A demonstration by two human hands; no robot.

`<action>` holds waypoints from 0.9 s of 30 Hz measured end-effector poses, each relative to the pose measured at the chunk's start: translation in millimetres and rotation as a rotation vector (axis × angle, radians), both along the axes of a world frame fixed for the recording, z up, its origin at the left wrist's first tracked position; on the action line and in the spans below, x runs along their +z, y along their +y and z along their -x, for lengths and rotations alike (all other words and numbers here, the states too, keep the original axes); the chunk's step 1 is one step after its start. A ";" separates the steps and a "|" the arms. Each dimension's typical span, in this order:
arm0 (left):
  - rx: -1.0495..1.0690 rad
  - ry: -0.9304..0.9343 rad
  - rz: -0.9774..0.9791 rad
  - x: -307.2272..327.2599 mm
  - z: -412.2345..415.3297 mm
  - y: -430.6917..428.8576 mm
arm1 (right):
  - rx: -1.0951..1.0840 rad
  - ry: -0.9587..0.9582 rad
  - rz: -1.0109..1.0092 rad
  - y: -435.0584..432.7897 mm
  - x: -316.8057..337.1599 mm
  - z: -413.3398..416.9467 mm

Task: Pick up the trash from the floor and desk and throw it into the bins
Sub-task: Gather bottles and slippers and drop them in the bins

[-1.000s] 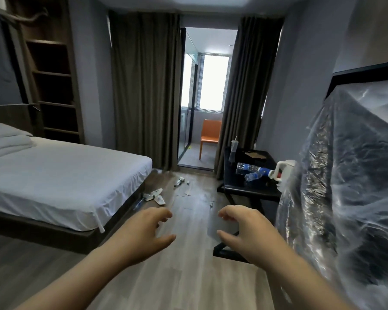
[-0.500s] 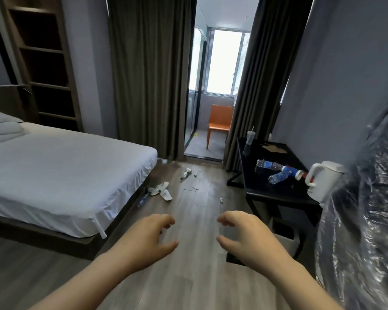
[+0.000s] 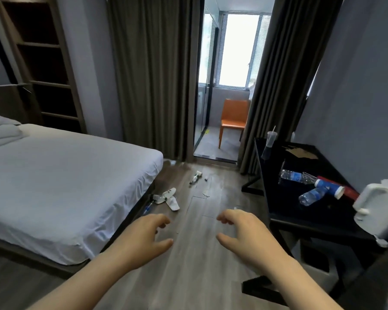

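Bed (image 3: 65, 175) is seen at left, white sheet on it. Left hand (image 3: 143, 238) is held out over the floor (image 3: 195, 265), fingers loosely curled, nothing grasped. White litter (image 3: 169, 198) is scattered on the floor by the bed's foot corner, ahead of the left hand and well apart from it. A small tube (image 3: 195, 177) is seen farther on, near the curtain. Right hand (image 3: 244, 236) is held level with the left, fingers relaxed and bent, nothing grasped. Black worktop (image 3: 285, 211) is set just right of the right hand and is not touched. On it, a lidded cup (image 3: 269, 142) with a straw is stood upright at the far end. A clear bottle (image 3: 293, 176), a smaller bottle (image 3: 311, 195) and a blue-and-white container (image 3: 329, 187) are laid on their sides, beyond the right hand and apart from it. White kettle (image 3: 376, 206) is seen at the worktop's near right end.
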State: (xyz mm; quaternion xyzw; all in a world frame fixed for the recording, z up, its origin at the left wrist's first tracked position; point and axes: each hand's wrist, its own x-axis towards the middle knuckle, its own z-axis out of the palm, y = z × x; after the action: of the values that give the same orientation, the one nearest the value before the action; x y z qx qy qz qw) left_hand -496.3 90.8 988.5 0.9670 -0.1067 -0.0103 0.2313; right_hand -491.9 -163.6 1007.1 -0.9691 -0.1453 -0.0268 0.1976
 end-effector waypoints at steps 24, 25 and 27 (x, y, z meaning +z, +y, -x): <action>0.023 0.169 -0.010 -63.9 -434.7 163.2 | -0.105 0.188 -0.031 145.0 -59.3 -423.9; 0.020 0.174 -0.019 -65.6 -447.8 167.7 | -0.116 0.201 -0.040 150.5 -62.0 -435.5; 0.015 0.181 -0.015 -70.7 -472.5 175.0 | -0.132 0.227 -0.053 158.7 -67.2 -456.6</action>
State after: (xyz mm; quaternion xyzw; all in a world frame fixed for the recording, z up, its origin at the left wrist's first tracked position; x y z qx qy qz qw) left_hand -23.8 265.9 917.8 0.9645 -0.0781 -0.0968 0.2331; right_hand -35.3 -4.9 940.0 -0.9677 -0.0574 0.0662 0.2362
